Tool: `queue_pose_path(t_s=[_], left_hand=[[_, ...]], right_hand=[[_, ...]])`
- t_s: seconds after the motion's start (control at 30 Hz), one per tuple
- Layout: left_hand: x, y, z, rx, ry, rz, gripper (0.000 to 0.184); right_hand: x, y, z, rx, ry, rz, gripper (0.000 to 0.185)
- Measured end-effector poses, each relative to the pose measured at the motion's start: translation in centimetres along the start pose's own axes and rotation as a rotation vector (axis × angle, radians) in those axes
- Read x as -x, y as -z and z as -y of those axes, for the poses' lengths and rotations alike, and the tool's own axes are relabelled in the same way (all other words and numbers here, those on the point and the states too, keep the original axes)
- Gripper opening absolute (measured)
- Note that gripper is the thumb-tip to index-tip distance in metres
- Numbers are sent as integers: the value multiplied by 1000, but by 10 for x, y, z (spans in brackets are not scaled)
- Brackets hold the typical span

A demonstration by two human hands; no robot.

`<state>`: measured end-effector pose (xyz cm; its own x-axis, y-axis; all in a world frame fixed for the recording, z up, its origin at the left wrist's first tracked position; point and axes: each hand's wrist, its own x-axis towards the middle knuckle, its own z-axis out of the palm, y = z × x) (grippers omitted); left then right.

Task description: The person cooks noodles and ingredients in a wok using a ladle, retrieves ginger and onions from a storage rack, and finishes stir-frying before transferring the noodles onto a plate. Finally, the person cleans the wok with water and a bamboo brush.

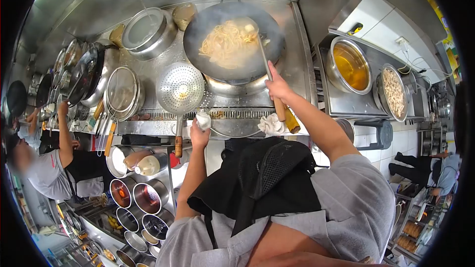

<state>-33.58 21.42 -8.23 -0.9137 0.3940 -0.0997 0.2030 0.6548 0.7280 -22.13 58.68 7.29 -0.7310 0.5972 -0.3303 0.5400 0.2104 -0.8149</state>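
My right hand [278, 85] is closed round the long handle of a ladle [264, 52], whose head rests in the noodles. Steam rises off the pale noodles [225, 43] in a large dark wok [198, 24] on the stove. At the stove's front edge, my left hand [199, 131] grips a crumpled white cloth [203, 119]. Just left of that hand lies a perforated strainer [180, 88] with a wooden handle. Another white cloth [272, 124] sits on the front ledge below my right hand.
Right of the stove stand a bowl of yellow liquid [352, 64] and a bowl of pale shreds [393, 91]. Sieves [122, 89] and pots [147, 32] sit left. Sauce pots [148, 197] stand lower left. One person [49, 168] works at left, another [440, 173] at far right.
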Motion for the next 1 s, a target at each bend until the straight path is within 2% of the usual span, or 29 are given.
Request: queue_pose_path(t_s=[0.07,0.13,0.2,0.27,0.37,0.43,0.47,0.53,0.57,0.6,0.67,0.73,0.77,0.83,0.9,0.93,1.0], left_hand=[[-2,-4,-3,-113,57,20,81],[-11,2,-5,-116,58,43,76],[-18,13,-7,148,44,159,70],[-18,25,-16,241,84,171,64],[-8,66,-53,907,190,157,59],[15,107,-101,1216,291,56,56],[17,118,-105,1294,270,69,54],[13,131,-113,1298,198,185,51],[-1,124,-101,1250,206,268,46],[-12,116,-100,1172,321,277,39],[-25,88,-119,1090,426,283,36],[-30,59,-140,1203,494,324,34],[-29,50,-149,1245,517,366,34],[-25,36,-167,1275,571,383,35],[-33,27,-181,1273,601,406,36],[-43,23,-189,1240,598,434,37],[-79,-5,-200,1215,579,471,38]], right_hand=[[-3,18,-10,-342,-73,257,80],[4,38,12,-277,-104,268,79],[-3,45,20,-35,86,-9,78],[-26,36,25,-4,154,-96,78],[-42,17,50,178,105,-47,78],[-29,8,70,210,67,235,82],[-26,7,60,208,63,234,82],[-17,7,36,670,319,264,87],[5,24,41,812,286,306,89],[25,45,47,956,252,350,90],[34,82,13,1133,384,297,91],[45,108,1,1201,419,214,90],[52,110,6,1205,423,209,90],[94,106,13,1100,290,184,88],[140,110,37,784,64,339,85],[149,112,3,577,407,276,85],[152,106,9,522,225,402,89]])
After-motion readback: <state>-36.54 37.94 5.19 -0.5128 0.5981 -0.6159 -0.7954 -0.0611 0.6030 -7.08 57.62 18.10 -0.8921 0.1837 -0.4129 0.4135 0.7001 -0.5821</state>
